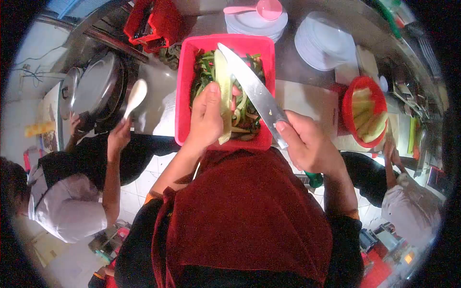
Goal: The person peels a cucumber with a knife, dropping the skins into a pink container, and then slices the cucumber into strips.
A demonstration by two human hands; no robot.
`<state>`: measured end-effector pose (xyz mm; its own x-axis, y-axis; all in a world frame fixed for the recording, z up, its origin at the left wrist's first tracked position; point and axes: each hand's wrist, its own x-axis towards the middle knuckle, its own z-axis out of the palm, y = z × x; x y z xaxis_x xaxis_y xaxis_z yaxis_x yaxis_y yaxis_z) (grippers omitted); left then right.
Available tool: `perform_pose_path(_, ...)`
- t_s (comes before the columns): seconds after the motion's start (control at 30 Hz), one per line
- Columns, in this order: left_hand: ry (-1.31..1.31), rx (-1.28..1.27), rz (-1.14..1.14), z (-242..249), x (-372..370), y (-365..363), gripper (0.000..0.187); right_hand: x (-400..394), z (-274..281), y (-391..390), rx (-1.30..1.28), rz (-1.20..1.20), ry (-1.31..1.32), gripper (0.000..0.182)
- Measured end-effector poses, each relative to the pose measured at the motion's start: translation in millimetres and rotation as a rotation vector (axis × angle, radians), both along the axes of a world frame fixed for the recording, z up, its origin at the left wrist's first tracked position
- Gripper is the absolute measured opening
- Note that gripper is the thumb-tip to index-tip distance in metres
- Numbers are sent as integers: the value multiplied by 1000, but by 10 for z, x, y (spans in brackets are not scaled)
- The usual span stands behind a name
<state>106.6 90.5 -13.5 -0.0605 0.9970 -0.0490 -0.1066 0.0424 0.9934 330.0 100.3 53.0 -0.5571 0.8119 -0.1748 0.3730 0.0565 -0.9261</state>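
My left hand (207,115) is closed around a long, pale green peeled vegetable (224,86), which it holds upright over a red rectangular tub (184,86). Inside the tub lie green and pale peelings (247,113). My right hand (307,139) grips a large knife (254,89) by its green handle. The blade slants up and to the left, its tip by the vegetable's top end; whether they touch is unclear.
White plates (321,41) stand at the back, another stack (254,24) bearing a pink ladle (269,8). A red basket (348,110) at right holds pale vegetables. People work on both sides; the left one holds a white spoon (137,96) near pans (98,86).
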Motion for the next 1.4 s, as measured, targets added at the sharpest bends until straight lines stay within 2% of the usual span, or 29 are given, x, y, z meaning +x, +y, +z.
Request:
perform_pose_path(0.07,56,-5,-3,10,19,-5,50,37,44,6,-109,-2,-1,22)
perform_pose_path(0.3,53,-23,21,22,119,-39,48,99,15,-23,-137,22,-50,23)
perform_pose_path(0.37,117,-10,36,79,112,-26,48,60,-5,-51,-87,2,-39,23)
perform_pose_path(0.63,105,-8,172,139,213,15,49,-42,-123,-173,-20,22,-54,19)
perform_pose_path(0.73,118,-99,228,174,242,19,49,-77,-191,-236,42,8,-88,18)
perform_pose_path(0.8,105,-53,308,152,283,62,50,-111,-229,-267,67,-8,-125,18)
perform_pose_path(0.9,-49,-70,319,136,245,113,50,-161,-296,-333,117,19,-157,18)
perform_pose_path(0.97,-47,-74,324,168,266,116,51,-167,-353,-366,177,-17,-165,17)
perform_pose_path(1.1,-72,-62,360,145,223,181,51,-176,-301,-412,127,2,-147,17)
perform_pose_path(1.23,-236,-61,222,146,167,225,55,-181,-320,-392,127,-44,-128,16)
perform_pose_path(1.37,-257,-73,232,-14,249,94,57,-154,-384,-384,157,-71,-102,17)
perform_pose_path(1.4,-128,-96,301,17,291,76,53,-152,-403,-377,155,-73,-102,17)
